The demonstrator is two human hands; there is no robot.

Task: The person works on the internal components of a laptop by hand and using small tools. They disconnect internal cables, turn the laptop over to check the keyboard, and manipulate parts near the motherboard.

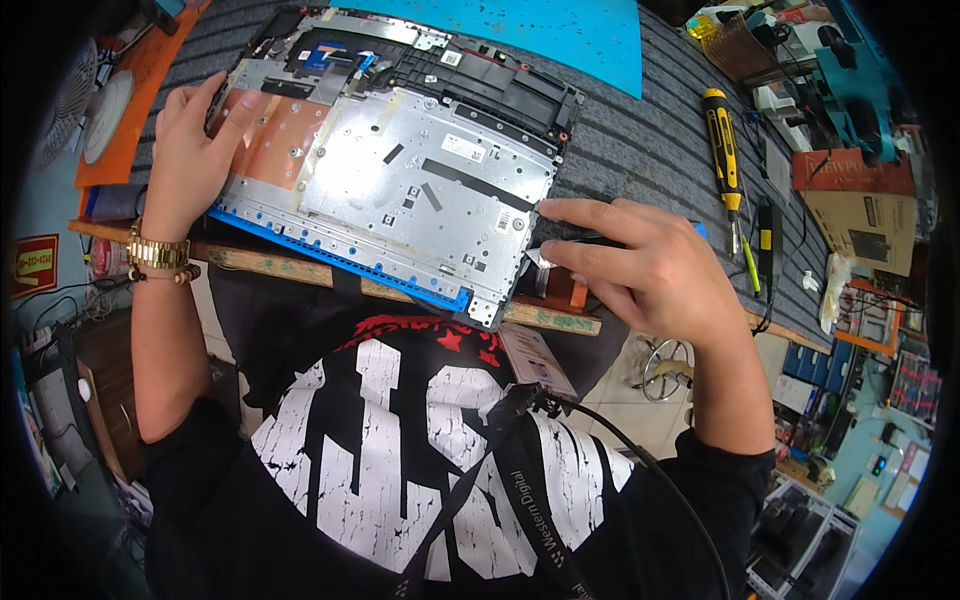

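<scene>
A laptop's upper case (365, 190), its silver metal underside facing up, lies tilted across the near edge of the bench. A copper-coloured patch covers its left part, and a blue strip (340, 250) runs along its near edge. My left hand (195, 145) is closed round the left edge, thumb on top of the metal. At the right edge, my right hand (650, 260) touches the case's side with its index fingertip. Its other fingers are bent together around a small pale, thin piece (537, 258), mostly hidden and too small to name.
A yellow-and-black screwdriver (722, 150) lies on the grey ribbed mat (640, 150) to the right, with a green pen-like tool (750, 265) beside it. A blue mat (540, 40) is at the back. A cardboard box (860, 215) stands far right. A black cable (640, 450) hangs across my front.
</scene>
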